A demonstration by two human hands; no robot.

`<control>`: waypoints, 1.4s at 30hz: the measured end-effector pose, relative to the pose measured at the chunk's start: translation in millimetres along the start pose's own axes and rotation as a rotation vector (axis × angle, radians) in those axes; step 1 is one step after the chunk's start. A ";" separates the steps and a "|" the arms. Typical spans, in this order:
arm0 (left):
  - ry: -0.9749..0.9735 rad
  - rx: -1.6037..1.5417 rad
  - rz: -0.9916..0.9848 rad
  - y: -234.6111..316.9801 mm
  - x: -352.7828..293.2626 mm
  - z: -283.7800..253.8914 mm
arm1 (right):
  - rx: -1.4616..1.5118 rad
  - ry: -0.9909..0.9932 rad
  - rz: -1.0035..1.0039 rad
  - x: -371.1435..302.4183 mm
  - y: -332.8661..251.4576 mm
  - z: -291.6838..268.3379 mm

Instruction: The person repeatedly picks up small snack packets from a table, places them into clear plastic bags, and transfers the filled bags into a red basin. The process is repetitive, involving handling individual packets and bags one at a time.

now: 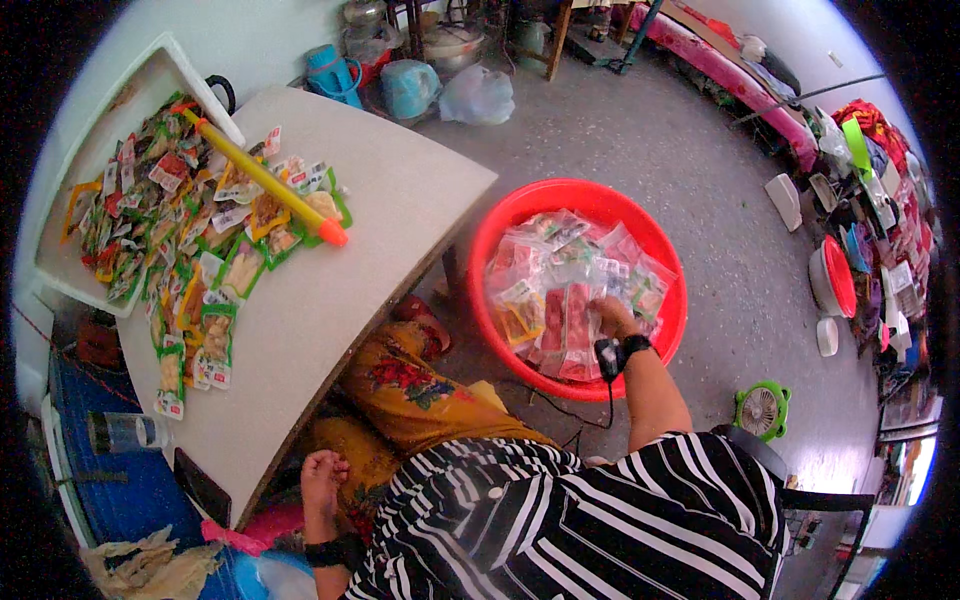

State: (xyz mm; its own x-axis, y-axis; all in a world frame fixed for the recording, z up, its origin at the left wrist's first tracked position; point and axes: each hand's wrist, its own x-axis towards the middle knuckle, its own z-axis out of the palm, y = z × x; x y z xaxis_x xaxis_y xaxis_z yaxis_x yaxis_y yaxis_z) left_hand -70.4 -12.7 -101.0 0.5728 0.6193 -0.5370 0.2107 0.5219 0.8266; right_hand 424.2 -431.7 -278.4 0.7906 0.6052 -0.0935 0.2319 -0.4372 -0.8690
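My right hand is over a round red tub on the floor, its fingers closed at the edge of a clear plastic packet with reddish contents. Its fingertips are partly hidden among the packets. Many more clear packets fill the tub, some with green or yellow pouches inside. Beside the table's near edge, my left hand hangs above my lap with curled fingers, and nothing shows in it. Both wrists wear black bands; a cable runs from the right one.
On the pale table at left, small food pouches spill from a white foam box, with a yellow tube across them. A green fan stands on the floor at right. Plastic bags lie behind the table.
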 end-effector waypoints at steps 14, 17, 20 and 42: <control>0.114 -0.038 -0.003 4.9 -19.2 0.4 | 0.164 0.441 0.329 67.2 -83.4 93.6; 0.164 0.001 -0.025 3.3 -19.1 -8.0 | 0.322 0.130 0.196 49.5 -187.4 142.9; 0.200 0.197 0.078 14.1 -33.1 -10.8 | 0.126 -0.161 -0.053 37.6 -239.5 198.0; 1.306 0.707 -0.128 -125.0 -201.5 -227.6 | -0.036 -0.914 -0.383 -0.4 -336.1 288.8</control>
State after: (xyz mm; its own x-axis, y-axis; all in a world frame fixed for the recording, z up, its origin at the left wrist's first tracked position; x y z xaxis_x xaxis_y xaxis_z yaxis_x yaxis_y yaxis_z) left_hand -392.5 -69.2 -134.4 -0.4941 0.8672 -0.0622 0.7536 0.4629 0.4668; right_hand 182.3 -92.9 -126.6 -0.0796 0.9837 -0.1613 0.4095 -0.1152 -0.9050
